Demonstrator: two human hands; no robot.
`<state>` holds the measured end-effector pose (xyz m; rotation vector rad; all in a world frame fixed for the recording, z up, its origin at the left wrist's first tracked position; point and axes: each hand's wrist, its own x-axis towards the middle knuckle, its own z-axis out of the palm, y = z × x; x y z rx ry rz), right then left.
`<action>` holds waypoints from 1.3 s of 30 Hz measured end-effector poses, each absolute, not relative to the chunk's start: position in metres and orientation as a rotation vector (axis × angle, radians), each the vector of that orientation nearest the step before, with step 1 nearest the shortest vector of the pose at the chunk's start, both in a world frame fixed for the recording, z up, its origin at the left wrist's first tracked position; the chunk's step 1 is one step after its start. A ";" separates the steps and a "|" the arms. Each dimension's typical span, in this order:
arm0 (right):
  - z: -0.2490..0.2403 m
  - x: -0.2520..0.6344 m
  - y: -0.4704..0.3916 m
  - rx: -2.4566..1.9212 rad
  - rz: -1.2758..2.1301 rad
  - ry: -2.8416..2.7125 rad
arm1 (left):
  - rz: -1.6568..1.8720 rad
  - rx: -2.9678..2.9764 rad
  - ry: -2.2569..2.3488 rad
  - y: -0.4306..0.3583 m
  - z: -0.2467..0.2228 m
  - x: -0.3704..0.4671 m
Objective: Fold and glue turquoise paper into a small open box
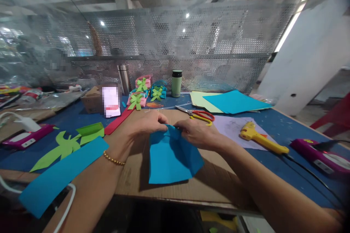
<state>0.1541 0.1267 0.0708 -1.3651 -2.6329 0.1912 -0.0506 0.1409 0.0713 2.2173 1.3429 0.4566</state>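
A folded piece of blue craft paper (170,156) stands over a cardboard sheet (216,180), creased into a box-like shape with its near side spread wide. My left hand (150,122) pinches its far upper edge from the left, fingers closed. From the right, my right hand (197,133) pinches the same far edge, close to the left one. The fingertips partly hide the edge between them. Just behind the right hand lie scissors (201,114) with red and yellow handles. Beside my left forearm is a long blue strip (64,174).
A yellow hot glue gun (262,138) rests on purple paper (229,131) at the right. Green paper cutouts (64,145) lie left. Behind stand small decorated paper baskets (158,91), a green tumbler (177,83) and a steel flask (124,80). Blue sheets (235,102) lie back right; purple power strips (319,154) flank both sides.
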 end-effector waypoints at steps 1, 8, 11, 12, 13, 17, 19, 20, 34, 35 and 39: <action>0.069 0.154 0.127 -1.406 0.156 -2.615 | 0.449 2.242 1.337 0.140 0.072 -0.050; 0.072 0.154 0.131 -1.440 0.175 -2.699 | 0.426 2.306 1.283 0.139 0.070 -0.051; 0.072 0.154 0.132 -1.442 0.166 -2.709 | 0.414 2.290 1.272 0.138 0.071 -0.050; 0.071 0.154 0.132 -1.457 0.144 -2.706 | 0.409 2.292 1.273 0.138 0.072 -0.050; 0.070 0.154 0.132 -1.475 0.120 -2.704 | 0.403 2.294 1.281 0.138 0.072 -0.049; 0.067 0.153 0.129 -1.531 0.037 -2.682 | 0.386 2.304 1.281 0.137 0.073 -0.048; 0.067 0.152 0.128 -1.534 0.009 -2.679 | 0.385 2.321 1.267 0.137 0.072 -0.049; 0.067 0.152 0.128 -1.531 -0.004 -2.681 | 0.384 2.333 1.270 0.137 0.072 -0.049; 0.073 0.155 0.132 -1.148 0.405 -2.746 | 0.398 2.217 1.198 0.145 0.062 -0.050; 0.074 0.154 0.131 -1.127 0.423 -2.744 | 0.402 2.219 1.195 0.145 0.062 -0.049; 0.071 0.151 0.133 -1.225 0.422 -2.701 | 0.401 2.298 1.162 0.142 0.065 -0.048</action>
